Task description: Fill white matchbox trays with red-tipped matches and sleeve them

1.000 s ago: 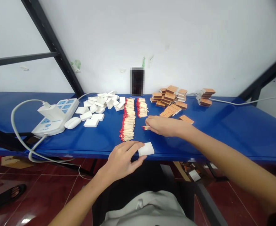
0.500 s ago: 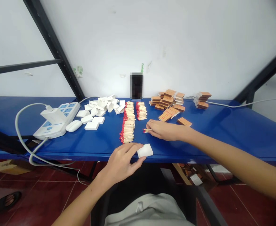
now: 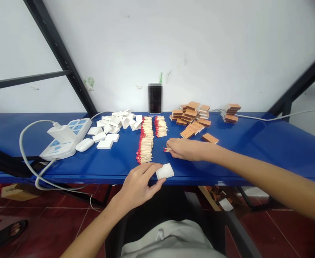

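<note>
My left hand [image 3: 139, 183] pinches a small white inner matchbox tray [image 3: 165, 171] at the near edge of the blue table [image 3: 254, 150]. My right hand [image 3: 184, 148] rests on the table, fingers closed on a few red-tipped matches [image 3: 166, 149] that stick out to its left. A long row of matches [image 3: 146, 140] lies just left of that hand, with a shorter bunch of matches [image 3: 161, 126] behind it.
A heap of white trays [image 3: 114, 123] lies at the back left, beside a white power strip [image 3: 66, 138] with its cable and a white earbud case [image 3: 84, 144]. Orange matchbox sleeves [image 3: 193, 116] and a smaller orange stack [image 3: 230, 112] sit at the back right. A dark phone [image 3: 155, 98] leans on the wall.
Both hands hold nearly the same places. The right hand has drawn its few matches slightly nearer. The view has shifted a little.
</note>
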Tool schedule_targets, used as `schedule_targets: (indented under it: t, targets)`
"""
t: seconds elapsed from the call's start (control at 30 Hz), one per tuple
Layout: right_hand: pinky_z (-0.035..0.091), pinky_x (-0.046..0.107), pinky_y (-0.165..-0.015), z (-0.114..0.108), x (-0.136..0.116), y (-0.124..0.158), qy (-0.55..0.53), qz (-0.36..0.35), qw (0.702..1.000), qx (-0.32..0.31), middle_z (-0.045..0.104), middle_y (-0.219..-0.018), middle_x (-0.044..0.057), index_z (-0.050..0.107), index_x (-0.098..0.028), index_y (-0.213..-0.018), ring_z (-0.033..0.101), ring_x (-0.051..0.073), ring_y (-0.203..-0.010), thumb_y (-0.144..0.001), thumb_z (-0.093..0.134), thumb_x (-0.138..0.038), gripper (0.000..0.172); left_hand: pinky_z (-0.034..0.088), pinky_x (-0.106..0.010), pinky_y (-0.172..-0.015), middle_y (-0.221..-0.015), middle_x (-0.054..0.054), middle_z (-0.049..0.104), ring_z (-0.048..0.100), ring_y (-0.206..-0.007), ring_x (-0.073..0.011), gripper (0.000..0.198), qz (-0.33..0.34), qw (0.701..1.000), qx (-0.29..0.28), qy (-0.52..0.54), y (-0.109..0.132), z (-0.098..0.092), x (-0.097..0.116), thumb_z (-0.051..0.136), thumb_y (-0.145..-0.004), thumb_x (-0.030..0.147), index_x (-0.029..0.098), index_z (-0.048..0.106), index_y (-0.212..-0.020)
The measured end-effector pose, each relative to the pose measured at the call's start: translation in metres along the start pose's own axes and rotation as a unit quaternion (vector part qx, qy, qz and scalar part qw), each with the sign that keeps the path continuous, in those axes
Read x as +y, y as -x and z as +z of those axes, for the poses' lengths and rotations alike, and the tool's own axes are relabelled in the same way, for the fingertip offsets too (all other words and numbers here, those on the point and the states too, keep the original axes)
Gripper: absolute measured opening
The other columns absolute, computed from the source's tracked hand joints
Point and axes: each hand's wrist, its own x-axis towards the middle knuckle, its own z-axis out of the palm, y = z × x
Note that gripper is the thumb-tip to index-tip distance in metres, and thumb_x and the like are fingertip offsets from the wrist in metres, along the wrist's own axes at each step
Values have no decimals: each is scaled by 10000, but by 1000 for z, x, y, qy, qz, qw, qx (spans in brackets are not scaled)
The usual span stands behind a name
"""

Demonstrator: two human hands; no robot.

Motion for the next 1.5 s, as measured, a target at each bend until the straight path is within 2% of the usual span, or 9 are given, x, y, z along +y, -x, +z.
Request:
schedule_targets:
  t: [0.23,0.47,0.63,0.83,0.93,1.03,1.17,1.33,1.5]
  targets:
    - [422,303,-711,-3,5,8,-95,-16,995,11,608,-921,88,534,-174,-900,561,196,-790,-971,462,-220,111,585,-352,-846,-1103,-86,717,702,-955,-219,335,-18,1000,7,6,2,1,-1,622,-934,280,188,555,-1248]
    - [414,287,-694,-13,-31,25,-122,-75,990,-10,607,-957,62,553,-178,-936,549,172,-800,-976,482,-224,94,589,-343,-827,-1167,-99,698,693,-969,-214,519,-65,997,1,30,5,3,-4,636,-928,306,194,411,-1383]
    - [410,318,-698,-6,-47,17,14,-131,991,-5,605,-948,105,634,-116,-933,556,202,-841,-1002,467,-208,203,570,-323,-812,-1135,-91,696,685,-950,-204,389,-45,998,-11,34,2,0,-4,617,-948,314,197,472,-1290]
    - [414,288,-698,-6,-42,12,-118,-108,987,0,592,-989,79,696,-126,-984,568,153,-800,-1007,503,-255,233,534,-295,-783,-1007,-43,695,673,-880,-182,191,-45,998,-28,41,0,-1,-3,607,-960,294,211,532,-1114]
    - [384,303,-701,-6,-37,18,-107,-88,990,34,590,-1024,72,710,-161,-1033,547,145,-754,-995,533,-331,249,528,-304,-808,-1023,-52,688,668,-904,-185,137,-35,997,-27,56,2,0,-4,606,-960,284,207,524,-1040]
    - [351,336,-771,-6,-33,21,-69,-78,994,39,630,-929,53,718,-175,-960,545,156,-745,-996,521,-314,244,533,-309,-774,-978,-59,684,668,-868,-191,143,-38,998,-20,56,3,1,-5,615,-952,292,202,506,-975]
    - [360,305,-760,-4,-30,21,-116,-61,991,24,687,-790,30,727,-171,-929,583,164,-742,-958,567,-259,184,539,-310,-736,-938,-66,680,671,-838,-196,161,-28,998,-9,46,2,1,-4,602,-958,298,199,498,-885]
    - [409,258,-701,1,-31,21,-193,-66,979,24,734,-808,42,746,-170,-967,628,150,-708,-961,565,-290,218,556,-334,-818,-1069,-84,688,683,-934,-207,110,-1,1000,-12,29,0,-1,-2,581,-971,278,196,528,-922]
    - [413,249,-707,-9,-25,19,-168,-74,982,38,748,-875,37,729,-181,-977,650,154,-774,-988,504,-262,239,564,-351,-842,-1101,-81,679,679,-964,-213,79,3,1000,-23,5,1,-1,-3,571,-976,270,193,557,-976]
